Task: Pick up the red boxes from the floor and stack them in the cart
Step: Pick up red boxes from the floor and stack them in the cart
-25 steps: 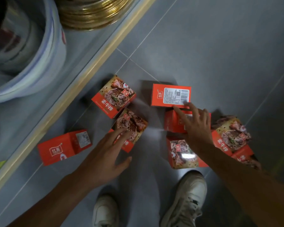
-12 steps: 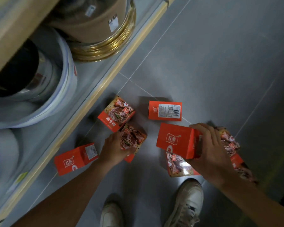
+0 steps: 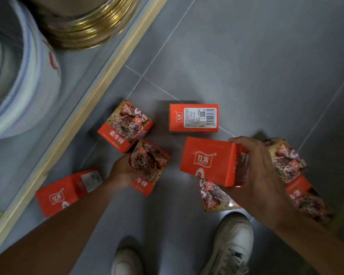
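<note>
The right hand (image 3: 264,175) reaches down from the lower right with its fingers curled over the far end of a red box (image 3: 209,160) and the thumb at the near edge, holding it above the floor (image 3: 246,66) with its plain logo face up. The left hand (image 3: 123,171) stretches in from the lower left and grips a second red box (image 3: 150,167), thumb across its printed food picture, fingers hidden beneath.

Both held boxes are red cartons with white characters; the left one shows a steak photo on top. Between and beyond the hands a barcode box (image 3: 194,118) lies flat, and a picture box (image 3: 125,126) sits just beside the left hand's carton. Another carton (image 3: 68,192) lies left of the left forearm, near the shelf edge (image 3: 83,114). More boxes (image 3: 286,161) lie under and right of the right hand. Two white shoes (image 3: 232,247) stand below.
</note>
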A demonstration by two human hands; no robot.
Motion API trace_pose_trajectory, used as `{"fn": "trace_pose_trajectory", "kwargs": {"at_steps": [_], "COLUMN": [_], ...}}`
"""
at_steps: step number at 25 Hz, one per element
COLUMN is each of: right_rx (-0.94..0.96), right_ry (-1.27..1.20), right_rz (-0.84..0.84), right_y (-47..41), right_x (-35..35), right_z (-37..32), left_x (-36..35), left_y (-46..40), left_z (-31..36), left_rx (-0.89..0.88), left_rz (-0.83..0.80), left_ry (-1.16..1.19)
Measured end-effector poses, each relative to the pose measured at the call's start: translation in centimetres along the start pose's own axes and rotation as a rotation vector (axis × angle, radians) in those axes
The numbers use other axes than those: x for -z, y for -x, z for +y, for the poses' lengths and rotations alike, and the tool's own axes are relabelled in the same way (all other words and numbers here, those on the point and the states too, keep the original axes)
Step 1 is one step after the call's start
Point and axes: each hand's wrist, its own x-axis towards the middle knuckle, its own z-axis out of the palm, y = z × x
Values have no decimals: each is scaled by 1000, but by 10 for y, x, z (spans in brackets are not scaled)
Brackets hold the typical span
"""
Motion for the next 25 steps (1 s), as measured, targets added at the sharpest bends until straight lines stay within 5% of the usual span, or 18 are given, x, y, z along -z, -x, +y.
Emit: {"fn": "trace_pose_trajectory", "kwargs": {"at_steps": [4,9,17,21,25], "right_rx": [-59,-128,-131,-161,-133], "right_ry": [-49,-47,-50,-74,-55], "right_rz": [59,97,100,97,61], "right_y": [12,22,20,28,28], "right_x": [19,44,18,20,45], "right_z": [-18,-43,-6,-15,-39], "left_x": [-10,-14,-19,-28,-18], "left_y": [28,41,20,45,55], "left_z": [9,18,-13,-13,1], "left_rx": [8,199,60,41,-59], "left_rz": [95,22,-131,-35,-42], "left_ry": [-81,-278,-186,-119,-454]}}
